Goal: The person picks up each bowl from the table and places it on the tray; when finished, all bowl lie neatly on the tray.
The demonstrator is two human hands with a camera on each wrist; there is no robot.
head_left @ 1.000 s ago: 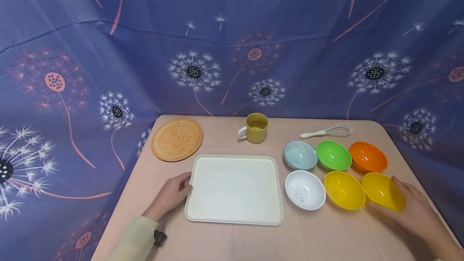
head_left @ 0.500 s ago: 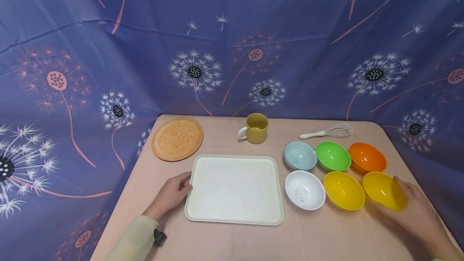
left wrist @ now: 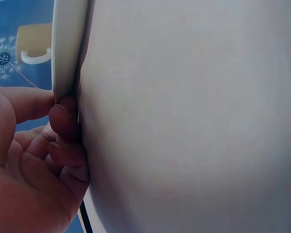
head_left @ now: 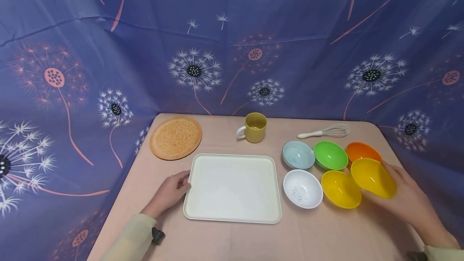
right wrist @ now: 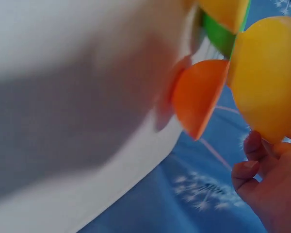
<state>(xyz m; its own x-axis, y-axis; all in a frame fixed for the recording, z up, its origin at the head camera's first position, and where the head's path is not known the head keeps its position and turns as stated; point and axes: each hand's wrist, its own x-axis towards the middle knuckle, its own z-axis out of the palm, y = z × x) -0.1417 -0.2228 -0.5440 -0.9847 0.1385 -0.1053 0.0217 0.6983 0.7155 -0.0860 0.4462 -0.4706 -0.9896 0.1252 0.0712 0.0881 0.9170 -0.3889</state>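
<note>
A white rectangular tray lies mid-table. My left hand holds its left rim; the left wrist view shows the thumb and curled fingers at the tray's edge. On the right, my right hand grips a yellow bowl by its near right side. Seen from the right wrist, this yellow bowl is off the table, fingers at its wall. It overlaps the orange bowl behind it in the head view. A second yellow bowl stands just left of it.
Left of that are a white bowl, a light blue bowl and a green bowl. A whisk lies behind them. A mustard mug and an orange-patterned round mat are at the back.
The held yellow bowl has risen off the table and shifted up and left in the head view, with my right hand. My left hand stays at the tray.
</note>
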